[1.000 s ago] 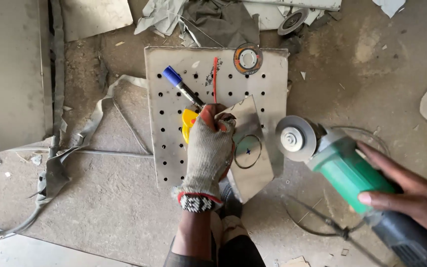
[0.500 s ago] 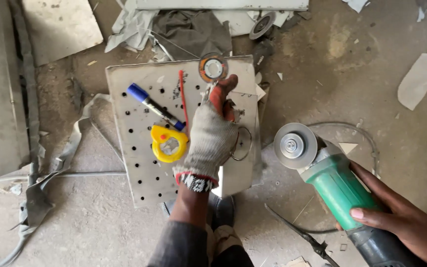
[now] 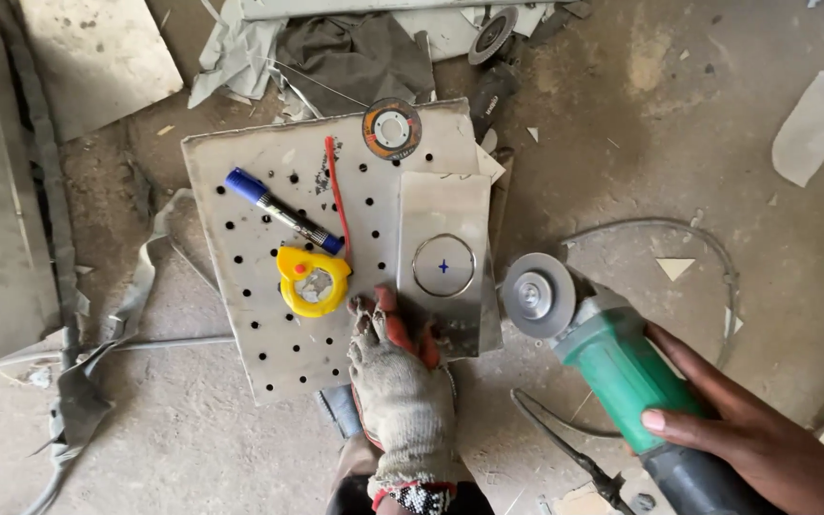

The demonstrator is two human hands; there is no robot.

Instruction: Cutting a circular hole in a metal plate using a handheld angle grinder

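- Pressing down near the lower middle of the frame, the gloved left hand point(image 3: 402, 381) lies flat with its fingertips on the lower edge of a small metal plate point(image 3: 442, 253); its grip is released, fingers spread, grasping nothing.
- That small metal plate sits just right of centre, bearing a scribed circle with a blue cross mark in it, and overlaps the right side of a larger perforated sheet point(image 3: 250, 315).
- The perforated sheet lies on the dusty concrete floor point(image 3: 679, 143), tilted a little, filling the centre-left of the frame.
- On the sheet lie a blue marker point(image 3: 283, 212) set diagonally, a yellow tape measure point(image 3: 313, 281) just below the marker's tip and just left of the gloved fingers, a thin red strip point(image 3: 336, 191) beside the marker, and a loose cutting disc point(image 3: 392, 129) at the sheet's upper edge.
- The bare right hand point(image 3: 746, 439), at the lower right of the frame, is clenched around the body of a green angle grinder point(image 3: 622, 367).
- The grinder's disc point(image 3: 538, 294) faces up, just beside the right edge of the small plate; whether it touches cannot be told.
- A grey cable point(image 3: 698, 238) loops on the floor behind the grinder.
- Rags and scrap sheet point(image 3: 336, 48) lie along the upper part of the frame.
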